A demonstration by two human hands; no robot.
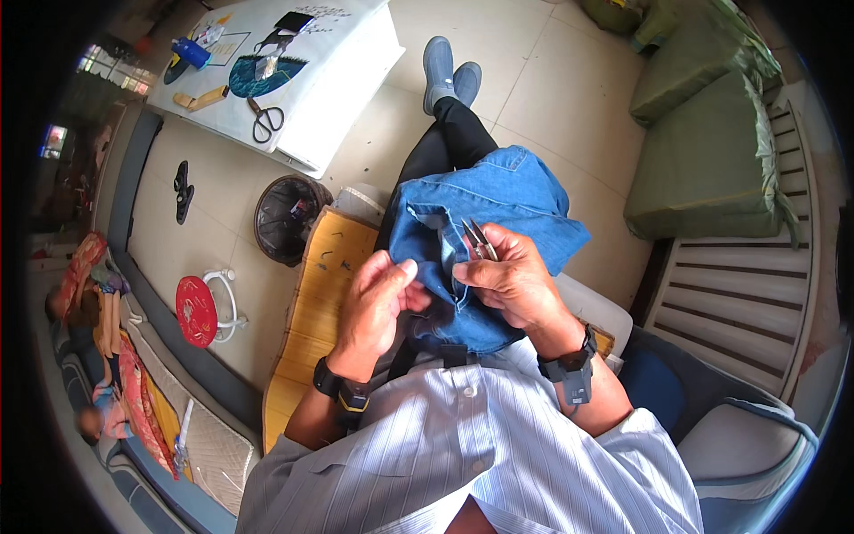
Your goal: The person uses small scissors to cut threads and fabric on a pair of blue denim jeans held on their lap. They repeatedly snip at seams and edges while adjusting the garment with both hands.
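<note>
Presently, the person sits with a blue denim garment (498,200) bunched on the lap, both hands working at 1 edge of it. The right hand (511,280) is clenched around small thread snips (479,238), whose 2 pointed blades stick up and away from the body, their long axis running roughly along the line of the outstretched legs. The left hand (378,298) is closed in a pinch on a fold of the denim, thumb on top, just beside the right hand and nearly touching it. The snips' tips sit just above the pinched seam, to the right of the left thumb, so the right hand is the nearer to the cutting point. Whether the blades are parted or closed on thread cannot be told. The garment rests on the lap over a bamboo mat (311,303) covering the seat. Across the tiled floor (569,80) stands a white worktop (342,98) carrying large scissors (265,117) and cloth pieces. A dark waste basket (286,218) stands near the mat, and a green cushioned bench (712,151) sits to the right.
</note>
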